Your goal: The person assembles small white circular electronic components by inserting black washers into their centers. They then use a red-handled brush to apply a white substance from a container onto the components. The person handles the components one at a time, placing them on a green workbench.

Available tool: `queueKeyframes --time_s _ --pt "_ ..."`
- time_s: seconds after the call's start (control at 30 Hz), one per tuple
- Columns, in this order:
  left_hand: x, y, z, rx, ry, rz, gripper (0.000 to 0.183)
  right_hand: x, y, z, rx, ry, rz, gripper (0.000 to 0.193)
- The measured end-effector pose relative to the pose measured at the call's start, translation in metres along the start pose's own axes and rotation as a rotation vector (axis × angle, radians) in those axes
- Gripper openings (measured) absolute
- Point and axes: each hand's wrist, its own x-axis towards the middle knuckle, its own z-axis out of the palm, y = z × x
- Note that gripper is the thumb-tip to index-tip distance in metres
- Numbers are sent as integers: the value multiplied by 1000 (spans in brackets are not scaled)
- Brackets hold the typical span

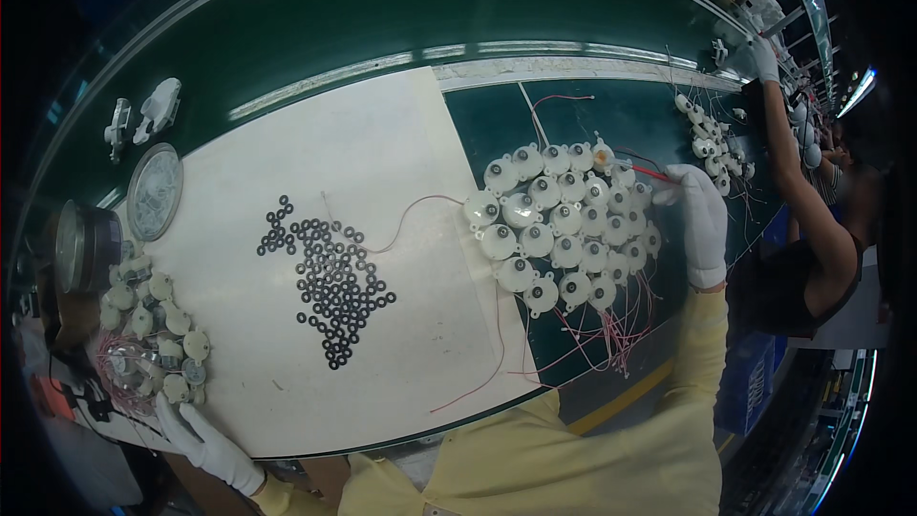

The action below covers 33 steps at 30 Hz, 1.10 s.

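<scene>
My right hand, in a white glove, is closed on a thin red stick-like tool. The tool points left, its far end close to a part with a brownish centre at the back of a cluster of round white motor-like parts. Most of these carry a small dark piece at the centre, and pink wires trail from the near side. My left hand, also gloved, has its fingers apart at the near left table edge. Just beyond it lies a heap of similar cream parts with tangled wires.
Many small black rings lie spread on the white sheet. Left stand a round clear-lidded container and a dark round tin. Two white brackets lie beyond. A co-worker's arm reaches near more wired parts at right.
</scene>
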Motion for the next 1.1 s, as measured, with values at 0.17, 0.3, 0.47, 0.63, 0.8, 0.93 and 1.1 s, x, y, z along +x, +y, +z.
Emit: queueKeyframes --time_s 0.17,0.3,0.47,0.63,0.8,0.93,1.1 --pt "0 1 1 -2 -10 -20 37 -3 -1 -4 7 35 -9 32" --pt "0 2 0 -7 -10 -20 37 -4 -4 -2 29 59 -21 33" --pt "0 3 0 -2 -6 -11 38 1 -9 9 47 45 -23 33" --pt "0 0 1 13 -9 -7 37 -3 -3 2 26 18 -12 32" --pt "0 2 0 -8 -10 -16 38 -12 -8 -7 -3 87 -17 32" --pt "1 4 0 -4 -13 -18 38 -19 -8 -17 -18 159 -27 33" --pt "1 3 0 -20 -16 -20 38 -20 -5 -18 -1 159 -3 34"
